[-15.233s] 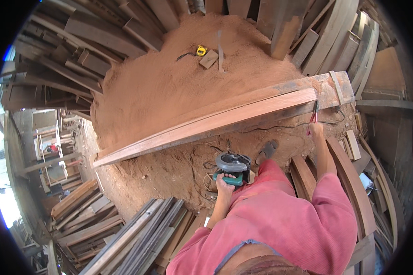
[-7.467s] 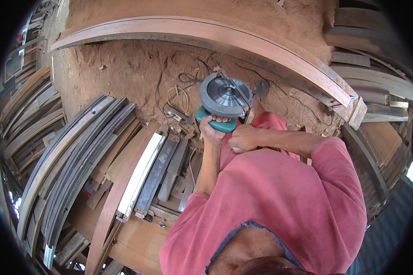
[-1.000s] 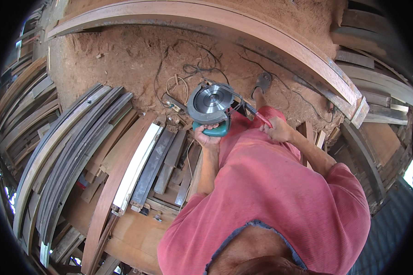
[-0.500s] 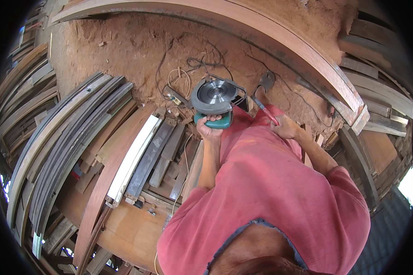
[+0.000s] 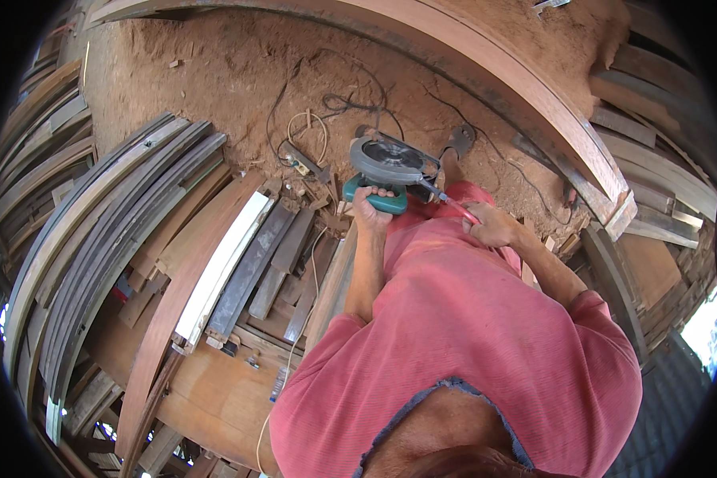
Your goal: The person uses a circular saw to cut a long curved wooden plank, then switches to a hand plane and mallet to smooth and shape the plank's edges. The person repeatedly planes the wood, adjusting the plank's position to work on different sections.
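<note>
My left hand (image 5: 372, 209) is closed round the green handle of a circular saw (image 5: 374, 163), holding it up in front of my lap. The saw is tilted so that its round blade and grey guard face me. In my right hand (image 5: 492, 225) is a red-handled tool (image 5: 460, 209) with a slim grey shaft. The shaft points up and left to the saw's near right edge; whether it touches, I cannot tell, nor can I make out the tool's tip.
Dark power cords (image 5: 350, 102) and a pale cord loop (image 5: 307, 131) lie on the sawdust-covered ground by a socket strip (image 5: 299, 162). Ahead, a long curved beam (image 5: 486, 56) arches across. Stacked boards (image 5: 119, 231) stand at my left, more timber (image 5: 661, 167) at my right.
The saw has turned and tipped, its blade now seen more darkly and at a slant. My right hand has moved slightly left, bringing the red-handled tool's shaft against or near the saw's edge.
</note>
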Motion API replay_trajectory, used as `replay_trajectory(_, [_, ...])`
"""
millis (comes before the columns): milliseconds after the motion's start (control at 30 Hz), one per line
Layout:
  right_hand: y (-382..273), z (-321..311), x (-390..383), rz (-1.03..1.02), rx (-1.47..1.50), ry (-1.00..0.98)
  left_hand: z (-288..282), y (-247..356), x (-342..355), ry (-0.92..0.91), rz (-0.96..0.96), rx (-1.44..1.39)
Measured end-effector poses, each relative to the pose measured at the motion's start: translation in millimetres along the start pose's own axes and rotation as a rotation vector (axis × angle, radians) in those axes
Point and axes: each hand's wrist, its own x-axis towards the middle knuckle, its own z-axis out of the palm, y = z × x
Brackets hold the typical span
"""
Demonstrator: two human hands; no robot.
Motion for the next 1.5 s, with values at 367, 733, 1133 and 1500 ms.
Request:
replay_trajectory(367, [-14.5,-15.7,8.6,-0.041,-0.123,-0.024,2.9,0.3,5.7,0.020,0.042,0.054])
replay_trajectory(733, [-29.7,-27.3,15.9,0.039,-0.201,-0.078,9.2,0.0,6.6,0.022,0.090,0.110])
replay_trajectory(1133, [-17.2,-9.2,12.6,0.349,1.061,-0.256,13.2,1.9,18.2,0.018,0.129,0.058])
replay_trajectory(1500, [1.2,-5.6,19.2,0.318,0.932,-0.310,14.7,0.2,18.9,-0.024,0.171,0.154])
